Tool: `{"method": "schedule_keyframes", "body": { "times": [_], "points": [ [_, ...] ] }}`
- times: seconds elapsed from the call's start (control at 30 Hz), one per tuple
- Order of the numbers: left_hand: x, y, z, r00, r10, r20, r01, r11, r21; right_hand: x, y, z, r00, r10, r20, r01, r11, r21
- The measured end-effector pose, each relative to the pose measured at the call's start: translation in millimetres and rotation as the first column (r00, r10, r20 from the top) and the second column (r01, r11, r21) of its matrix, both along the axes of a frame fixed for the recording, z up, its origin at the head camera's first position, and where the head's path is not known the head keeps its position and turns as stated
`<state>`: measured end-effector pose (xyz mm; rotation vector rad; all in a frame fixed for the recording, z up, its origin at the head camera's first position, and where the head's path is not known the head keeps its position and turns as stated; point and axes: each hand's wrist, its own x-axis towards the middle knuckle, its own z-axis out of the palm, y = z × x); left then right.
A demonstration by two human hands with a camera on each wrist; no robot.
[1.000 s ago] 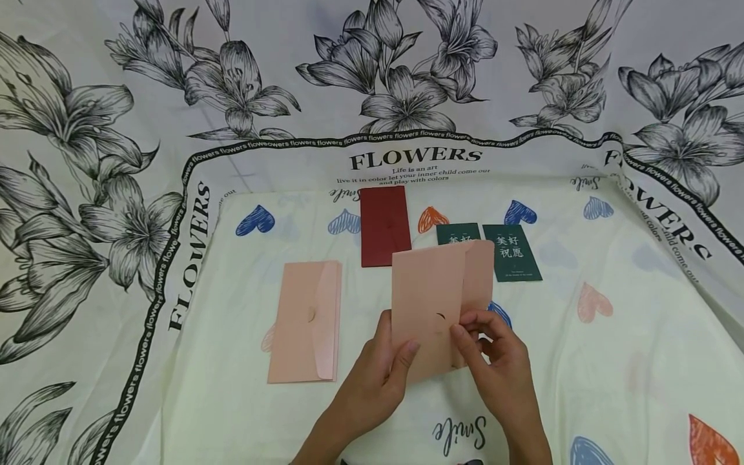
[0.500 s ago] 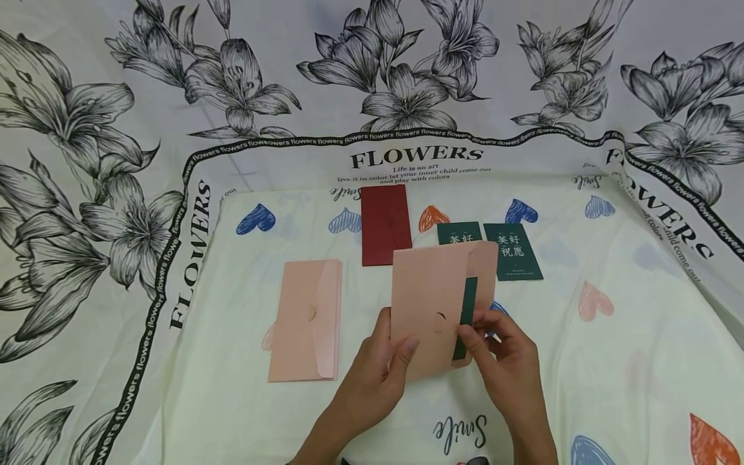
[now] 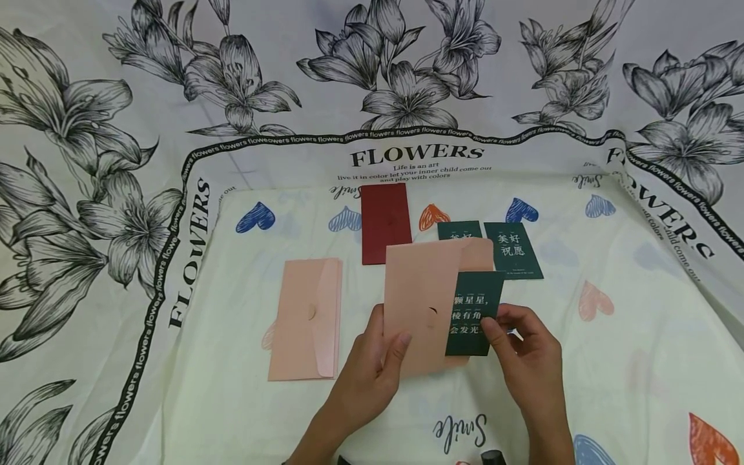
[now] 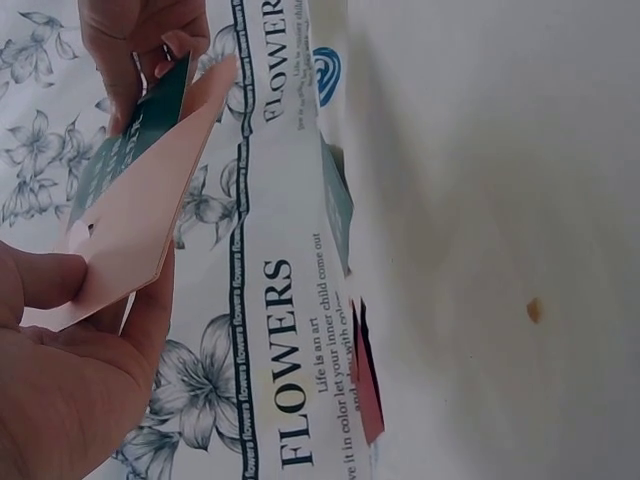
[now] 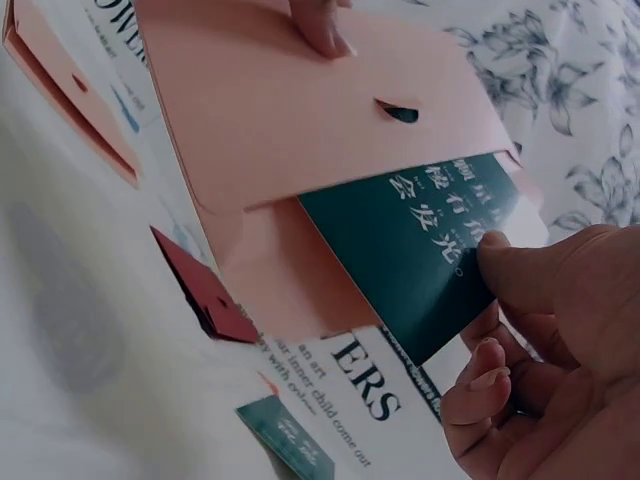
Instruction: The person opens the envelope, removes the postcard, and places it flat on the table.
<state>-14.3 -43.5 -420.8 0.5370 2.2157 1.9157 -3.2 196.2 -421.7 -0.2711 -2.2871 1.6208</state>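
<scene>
"So, what differs from half a second ago?"

"The held pink envelope (image 3: pixel 420 303) has shifted slightly left. The left hand (image 3: pixel 374 365) pinches its left side, thumb in front, fingers behind. The right hand (image 3: pixel 531 355) has moved farther right of it, thumb and fingers pinching the edge of the printed card (image 3: pixel 469 345). That card showed only a thin green strip; now a broad part with white characters sticks out of the envelope's opening."

"And around the held envelope?"

"Beyond it, white cloth (image 3: pixel 279 161) printed with black flowers and 'FLOWERS'. Beneath it, pale cloth (image 3: pixel 581 361) with hearts. Left of it lies a second pink envelope (image 3: pixel 299 323); past its upper left corner, a dark red packet (image 3: pixel 386 223); behind its top, a half-covered green card (image 3: pixel 459 229); past its upper right, another green card (image 3: pixel 514 255)."
</scene>
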Motion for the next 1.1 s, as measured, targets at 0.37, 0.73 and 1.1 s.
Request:
{"method": "schedule_keyframes", "body": {
  "times": [0.37,0.73,1.1],
  "points": [
    [-1.8,-6,-3.8,0.997,0.046,-0.068,-0.046,0.999,0.001,-2.9,22,7.8,0.998,-0.047,-0.028,0.048,0.998,0.027],
    [-2.7,-12,-6.2,0.986,0.094,-0.138,-0.088,0.995,0.051,-4.9,51,22.2,0.997,-0.075,-0.001,0.074,0.991,-0.114],
    [-5.0,-18,-7.7,0.983,0.13,-0.129,-0.122,0.99,0.066,-22.4,129,43.7,0.985,-0.162,0.068,0.161,0.987,0.014]
  ]
}}
